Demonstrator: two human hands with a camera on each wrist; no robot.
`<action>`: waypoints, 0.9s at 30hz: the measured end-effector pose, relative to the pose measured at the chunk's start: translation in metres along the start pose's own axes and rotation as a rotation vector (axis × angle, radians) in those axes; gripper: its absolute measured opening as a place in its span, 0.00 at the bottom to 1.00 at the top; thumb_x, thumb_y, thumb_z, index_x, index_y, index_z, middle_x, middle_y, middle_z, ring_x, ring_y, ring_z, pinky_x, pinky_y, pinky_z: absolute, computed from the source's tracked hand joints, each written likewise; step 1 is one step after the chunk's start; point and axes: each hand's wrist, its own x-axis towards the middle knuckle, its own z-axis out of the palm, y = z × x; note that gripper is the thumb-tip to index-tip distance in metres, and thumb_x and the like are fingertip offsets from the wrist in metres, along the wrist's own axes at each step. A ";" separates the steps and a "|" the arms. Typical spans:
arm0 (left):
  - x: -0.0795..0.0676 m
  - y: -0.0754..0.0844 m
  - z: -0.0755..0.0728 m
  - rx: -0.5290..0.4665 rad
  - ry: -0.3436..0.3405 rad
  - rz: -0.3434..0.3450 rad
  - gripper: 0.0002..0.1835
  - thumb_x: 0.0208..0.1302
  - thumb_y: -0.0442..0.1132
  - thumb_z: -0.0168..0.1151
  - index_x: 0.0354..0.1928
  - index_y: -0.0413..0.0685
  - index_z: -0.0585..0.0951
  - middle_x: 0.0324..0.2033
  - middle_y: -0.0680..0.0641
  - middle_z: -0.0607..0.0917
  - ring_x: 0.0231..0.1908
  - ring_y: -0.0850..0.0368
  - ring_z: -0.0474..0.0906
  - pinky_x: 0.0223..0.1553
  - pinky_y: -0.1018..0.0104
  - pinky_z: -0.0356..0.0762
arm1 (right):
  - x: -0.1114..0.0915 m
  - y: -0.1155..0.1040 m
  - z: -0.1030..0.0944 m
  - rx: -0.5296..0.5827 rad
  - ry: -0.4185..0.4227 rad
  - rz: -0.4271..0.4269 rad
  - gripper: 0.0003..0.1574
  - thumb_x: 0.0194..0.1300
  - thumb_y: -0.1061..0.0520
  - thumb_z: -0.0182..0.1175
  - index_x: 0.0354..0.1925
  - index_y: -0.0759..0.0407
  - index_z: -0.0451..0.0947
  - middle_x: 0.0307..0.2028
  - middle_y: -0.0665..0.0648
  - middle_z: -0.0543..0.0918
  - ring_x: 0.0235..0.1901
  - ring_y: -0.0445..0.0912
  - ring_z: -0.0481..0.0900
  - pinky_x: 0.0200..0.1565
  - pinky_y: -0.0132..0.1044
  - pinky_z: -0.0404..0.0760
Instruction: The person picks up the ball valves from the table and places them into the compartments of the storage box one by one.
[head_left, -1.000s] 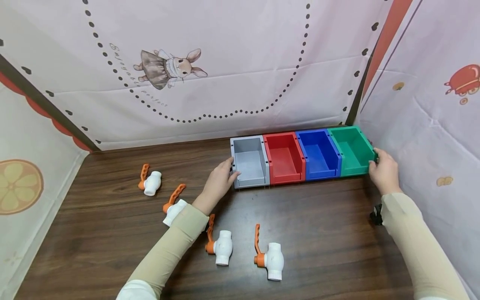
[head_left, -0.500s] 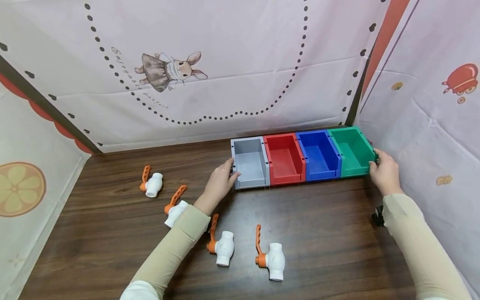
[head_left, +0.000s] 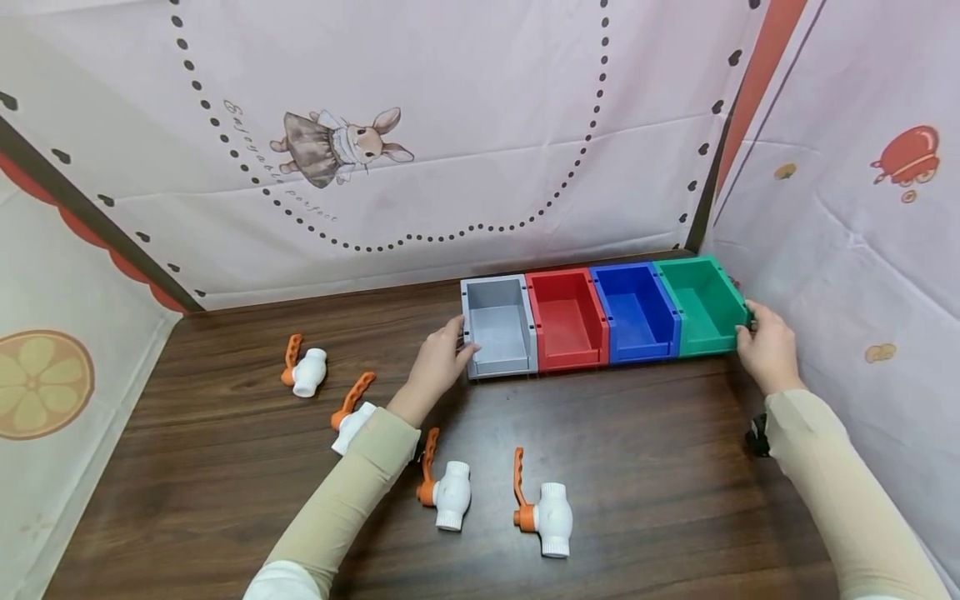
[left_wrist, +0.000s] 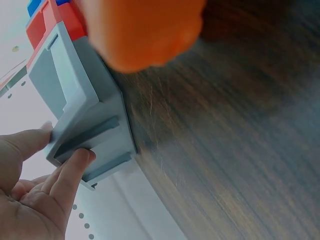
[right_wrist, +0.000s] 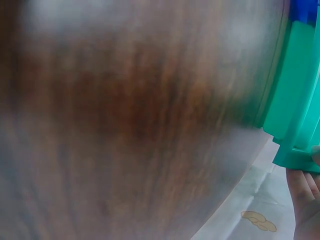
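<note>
A grey bin (head_left: 498, 329), a red bin (head_left: 567, 321), a blue bin (head_left: 636, 312) and a green bin (head_left: 701, 304) stand side by side in a row against the back wall. My left hand (head_left: 438, 358) grips the grey bin's left wall, the thumb over its rim and the fingers along the outer side, as the left wrist view shows. At the other end, my right hand (head_left: 771, 350) pinches the right wall of the green bin; in the right wrist view its fingers (right_wrist: 301, 190) lie against the outside. All the bins are empty.
White ball valves with orange handles lie on the dark wooden table (head_left: 637, 467): one far left (head_left: 309, 372), one partly behind the left sleeve (head_left: 352, 425), and two nearer the front, a middle valve (head_left: 452, 496) and a right valve (head_left: 553, 521). Printed cloth walls (head_left: 465, 125) enclose the table.
The head view has shifted slightly. Both hands keep their hold on the outer ends of the row, and the bins stay in line against the back.
</note>
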 end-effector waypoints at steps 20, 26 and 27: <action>0.000 -0.005 -0.005 -0.049 -0.040 -0.014 0.30 0.65 0.39 0.61 0.65 0.31 0.65 0.56 0.33 0.77 0.56 0.42 0.75 0.54 0.51 0.75 | -0.022 -0.007 -0.005 -0.020 -0.006 -0.008 0.27 0.66 0.70 0.47 0.61 0.82 0.59 0.51 0.84 0.68 0.48 0.74 0.70 0.46 0.65 0.72; 0.000 -0.006 -0.008 -0.058 -0.046 -0.020 0.29 0.65 0.38 0.60 0.64 0.31 0.65 0.55 0.33 0.78 0.54 0.42 0.77 0.52 0.53 0.77 | -0.026 -0.010 -0.006 -0.030 -0.020 -0.005 0.27 0.67 0.69 0.48 0.61 0.82 0.59 0.50 0.84 0.68 0.48 0.74 0.70 0.45 0.64 0.73; 0.000 -0.006 -0.009 -0.059 -0.049 -0.025 0.29 0.65 0.38 0.60 0.65 0.32 0.65 0.55 0.33 0.78 0.54 0.42 0.77 0.52 0.52 0.77 | -0.027 -0.011 -0.006 -0.032 -0.024 -0.004 0.27 0.67 0.69 0.48 0.61 0.82 0.59 0.51 0.84 0.67 0.48 0.74 0.70 0.45 0.64 0.74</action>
